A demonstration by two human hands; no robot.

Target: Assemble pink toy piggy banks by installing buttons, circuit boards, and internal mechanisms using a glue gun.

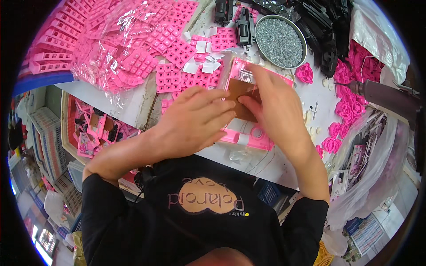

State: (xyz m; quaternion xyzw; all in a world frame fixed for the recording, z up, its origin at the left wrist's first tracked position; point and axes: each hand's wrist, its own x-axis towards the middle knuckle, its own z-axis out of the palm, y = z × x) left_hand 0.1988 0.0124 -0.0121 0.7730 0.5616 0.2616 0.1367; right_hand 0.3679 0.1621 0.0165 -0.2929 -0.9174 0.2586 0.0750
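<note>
A pink plastic housing (260,142) lies on the white table in front of me, with a brown board (238,91) over its middle. My left hand (197,117) reaches in from the left, its fingers stretched out side by side with the tips at the housing's and board's left edge. My right hand (277,99) bends over the housing from the right. Its thumb presses on the brown board while its other fingers point to the housing's far end, partly hiding it. Thin wires show near the far end. The underside of the board is hidden.
Pink keypad pieces (168,77) pile up at the far left, with white paper slips (200,46) beside them. A round metal bowl of screws (280,42) stands beyond. Black parts (317,26) lie far right, near an electric screwdriver (361,90). Pink rings (346,111) line the right side.
</note>
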